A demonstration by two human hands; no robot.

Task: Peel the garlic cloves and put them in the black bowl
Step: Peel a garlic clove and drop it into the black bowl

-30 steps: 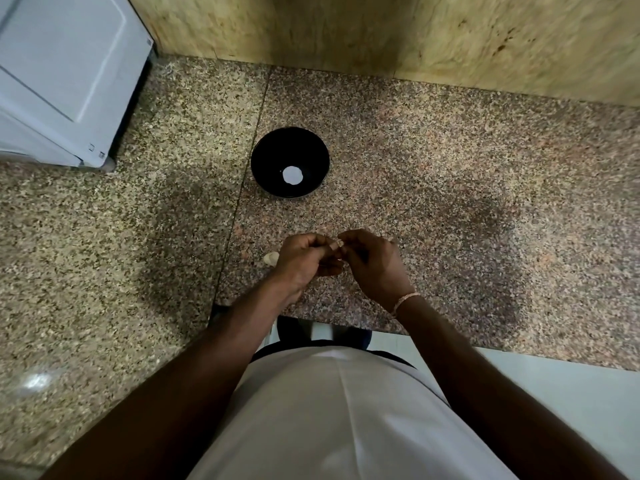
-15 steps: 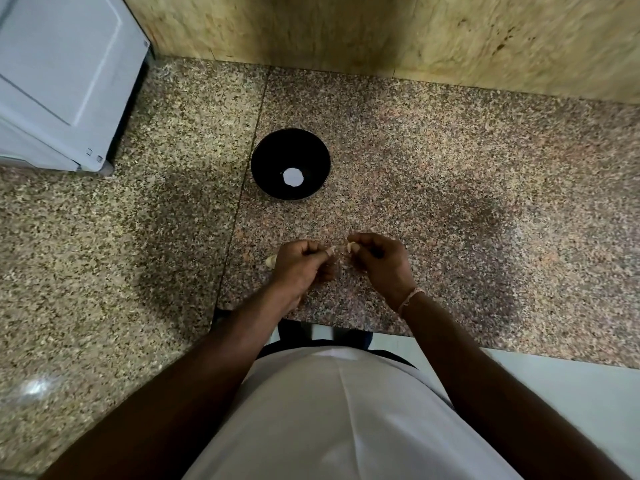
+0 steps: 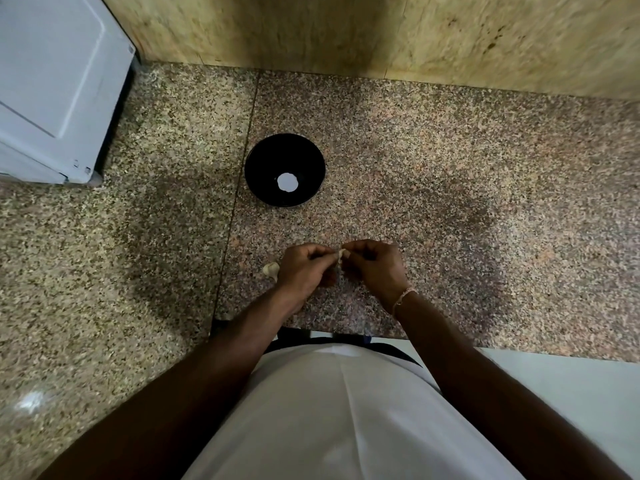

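While the left hand (image 3: 304, 268) and right hand (image 3: 375, 266) are pinching the garlic clove (image 3: 341, 255), its papery skin is probably tearing easily at the tip.

A speckled granite counter (image 3: 450, 174) carries everything — two slabs meeting at a dark seam that runs from the back wall toward the person. The black bowl (image 3: 263, 161) stands on the right slab, just beside the seam. A pale garlic piece (image 3: 270, 270) lies nearer the front edge, also close to the seam. At the far left a white appliance (image 3: 52, 88) sits on the left slab.
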